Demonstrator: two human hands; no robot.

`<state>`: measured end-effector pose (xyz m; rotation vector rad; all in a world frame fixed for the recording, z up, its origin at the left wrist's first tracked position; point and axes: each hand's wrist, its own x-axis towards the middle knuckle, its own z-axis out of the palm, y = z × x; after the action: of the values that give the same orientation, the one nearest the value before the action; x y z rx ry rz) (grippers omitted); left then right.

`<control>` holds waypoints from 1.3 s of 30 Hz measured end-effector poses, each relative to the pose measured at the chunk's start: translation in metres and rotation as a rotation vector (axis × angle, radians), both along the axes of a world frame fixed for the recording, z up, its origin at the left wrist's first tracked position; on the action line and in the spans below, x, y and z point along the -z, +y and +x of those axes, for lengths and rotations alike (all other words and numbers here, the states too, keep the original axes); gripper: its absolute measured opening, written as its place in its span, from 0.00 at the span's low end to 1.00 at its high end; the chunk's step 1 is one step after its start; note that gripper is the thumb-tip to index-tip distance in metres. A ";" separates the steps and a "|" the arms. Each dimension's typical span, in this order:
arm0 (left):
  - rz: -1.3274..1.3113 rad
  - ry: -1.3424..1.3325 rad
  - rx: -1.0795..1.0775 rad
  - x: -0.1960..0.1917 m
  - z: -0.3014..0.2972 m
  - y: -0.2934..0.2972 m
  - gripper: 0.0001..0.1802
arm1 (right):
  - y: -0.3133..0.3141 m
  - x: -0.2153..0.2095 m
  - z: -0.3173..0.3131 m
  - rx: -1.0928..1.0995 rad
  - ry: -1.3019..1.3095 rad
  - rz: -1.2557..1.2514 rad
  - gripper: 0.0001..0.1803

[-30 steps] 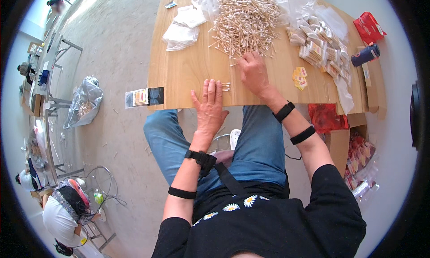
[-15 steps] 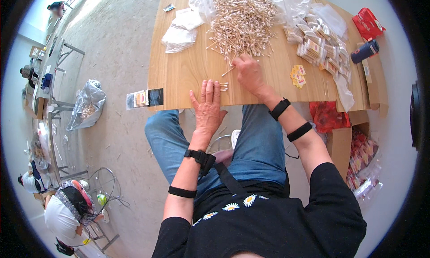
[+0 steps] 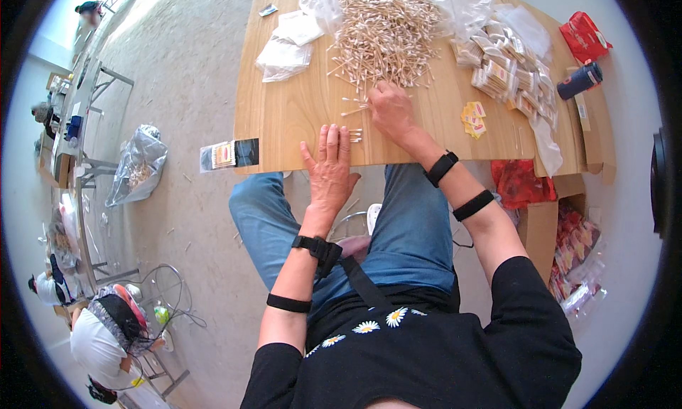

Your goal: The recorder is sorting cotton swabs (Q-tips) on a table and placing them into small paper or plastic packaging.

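Note:
My left hand (image 3: 330,160) lies flat at the table's front edge with its fingers stretched out. The heads of a few cotton swabs (image 3: 356,135) stick out beside its fingertips; the rest of them is hidden under the hand. At the near edge of a big loose heap of cotton swabs (image 3: 387,32), my right hand (image 3: 391,112) is closed in a pinch. Cotton swabs (image 3: 353,112) poke out to the left from its fingers, though how many it grips is hidden.
Filled swab packs (image 3: 501,78) lie piled on the right, near small yellow cards (image 3: 472,120), a dark bottle (image 3: 579,81) and a red bag (image 3: 585,38). Clear bags (image 3: 284,57) rest left of the heap. A swab pack on a black holder (image 3: 231,155) juts past the left edge.
My right hand has shifted slightly, and the swabs at its fingers now point more directly left, with another showing above. My left hand stays in place.

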<state>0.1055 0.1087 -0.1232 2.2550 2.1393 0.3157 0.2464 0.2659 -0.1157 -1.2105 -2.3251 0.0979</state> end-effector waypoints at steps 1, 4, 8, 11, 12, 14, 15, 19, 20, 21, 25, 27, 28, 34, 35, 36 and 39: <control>-0.006 -0.005 -0.005 0.001 0.000 0.000 0.65 | 0.002 -0.002 -0.003 -0.026 -0.004 -0.016 0.03; -0.013 -0.007 -0.010 0.002 -0.001 0.000 0.65 | 0.009 -0.010 -0.006 0.094 0.044 -0.052 0.03; -0.015 -0.007 -0.016 0.002 -0.001 0.000 0.65 | 0.010 -0.020 -0.001 0.206 0.059 0.087 0.03; -0.015 0.003 -0.020 0.002 -0.001 -0.001 0.65 | -0.002 -0.016 0.002 0.084 -0.005 0.013 0.04; -0.014 0.002 -0.019 0.002 -0.001 0.000 0.65 | -0.008 -0.012 0.002 0.038 -0.024 0.010 0.04; 0.001 -0.001 -0.011 0.000 0.000 0.000 0.65 | -0.012 -0.006 0.001 -0.007 -0.044 0.008 0.04; 0.000 0.000 -0.012 0.000 0.000 0.000 0.65 | -0.013 -0.005 -0.001 0.016 -0.051 -0.011 0.04; -0.002 -0.004 -0.012 0.001 -0.001 0.000 0.65 | -0.012 -0.007 -0.002 0.006 -0.095 -0.059 0.04; -0.007 -0.005 -0.015 0.002 -0.001 0.000 0.65 | -0.011 -0.009 -0.002 0.005 -0.096 -0.059 0.04; -0.007 -0.006 -0.016 0.002 0.000 0.000 0.65 | -0.009 -0.011 -0.003 0.030 -0.050 -0.084 0.05; 0.000 0.001 -0.016 0.003 -0.001 0.000 0.65 | -0.007 -0.022 -0.011 0.029 -0.019 -0.164 0.06; -0.002 0.002 -0.020 0.003 -0.001 0.000 0.65 | -0.009 -0.021 -0.011 -0.023 -0.106 -0.207 0.07; -0.005 -0.002 -0.016 0.003 -0.001 0.000 0.65 | -0.010 -0.020 -0.011 -0.076 -0.193 -0.249 0.07; 0.006 -0.010 -0.015 0.003 0.000 0.000 0.65 | -0.007 -0.017 -0.003 -0.114 -0.160 -0.363 0.08; 0.012 -0.004 -0.011 0.002 0.000 0.000 0.65 | -0.005 -0.015 -0.004 -0.114 -0.159 -0.364 0.08; 0.012 -0.003 -0.011 0.002 -0.001 0.000 0.65 | -0.003 -0.016 -0.007 -0.057 -0.097 -0.335 0.08; 0.009 -0.009 -0.021 0.002 -0.002 0.000 0.65 | -0.003 -0.017 -0.018 0.000 -0.027 -0.305 0.07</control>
<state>0.1038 0.1085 -0.1250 2.2326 2.1634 0.3352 0.2284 0.2626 -0.0987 -1.3615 -2.3943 0.4534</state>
